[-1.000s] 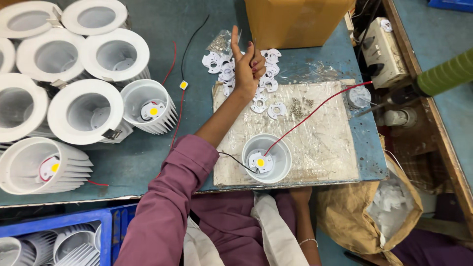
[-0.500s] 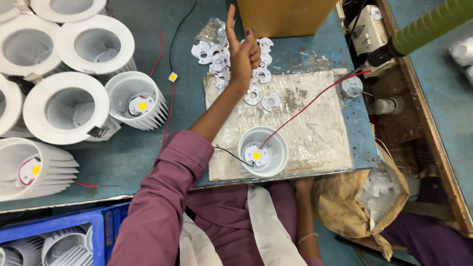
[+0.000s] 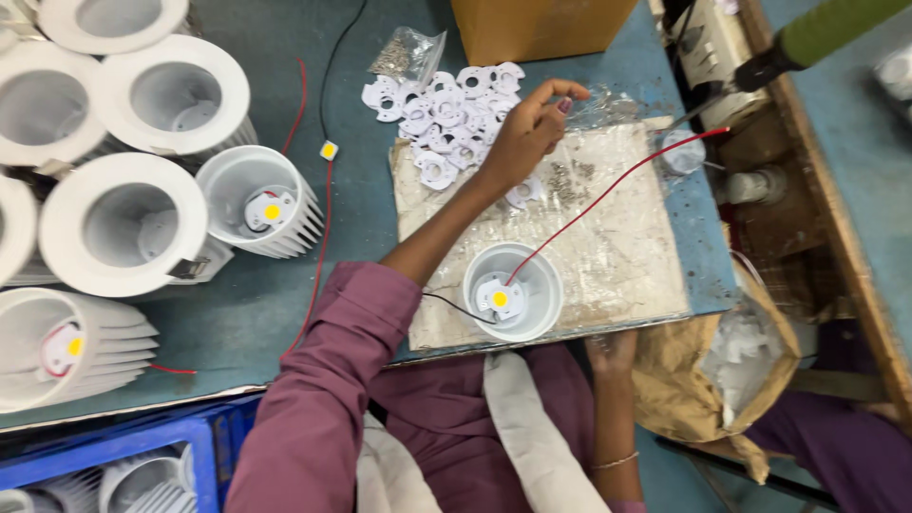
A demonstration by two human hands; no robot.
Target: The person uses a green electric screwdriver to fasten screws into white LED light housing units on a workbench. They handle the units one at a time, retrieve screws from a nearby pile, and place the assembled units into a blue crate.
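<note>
Where white holders [image 3: 442, 109] lie, left hand [image 3: 525, 138] rests

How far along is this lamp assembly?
Done, it seems: the lamp housing at left already carries a yellow chip. In hand: the left hand picks among small white plates, while the cup on the mat has chip and wires fitted. Left: several empty housings.
</note>
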